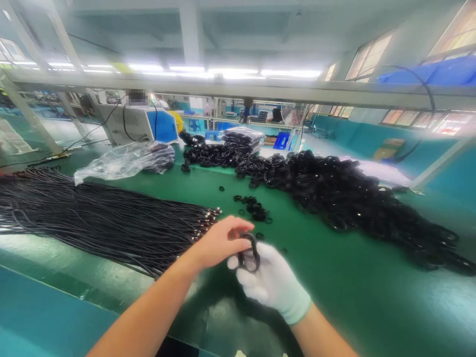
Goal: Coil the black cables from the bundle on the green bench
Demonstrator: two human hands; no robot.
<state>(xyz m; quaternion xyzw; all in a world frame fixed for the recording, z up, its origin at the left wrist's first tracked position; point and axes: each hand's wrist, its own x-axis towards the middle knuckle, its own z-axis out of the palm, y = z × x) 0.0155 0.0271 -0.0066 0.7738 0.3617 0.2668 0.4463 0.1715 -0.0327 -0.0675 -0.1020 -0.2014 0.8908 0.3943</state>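
A small coil of black cable [256,264] is held above the green tabletop between my two hands. My right hand [271,280], in a white glove, has its fingers closed around the coil from the right and below. From the left, my bare left hand [225,239] reaches in, its thumb and fingers closed at the coil's upper part. Just beyond my hands lie several small black rings [257,208], some heaped and some loose. Left of my left hand, the connector ends [208,218] of a bundle of long black cables [100,213] point toward it.
A long heap of coiled black cables [327,186] runs along the back and right. Plastic bags [126,161] lie at the back left, before a grey and blue machine [145,124]. A metal shelf beam [238,87] crosses above the green table [320,297].
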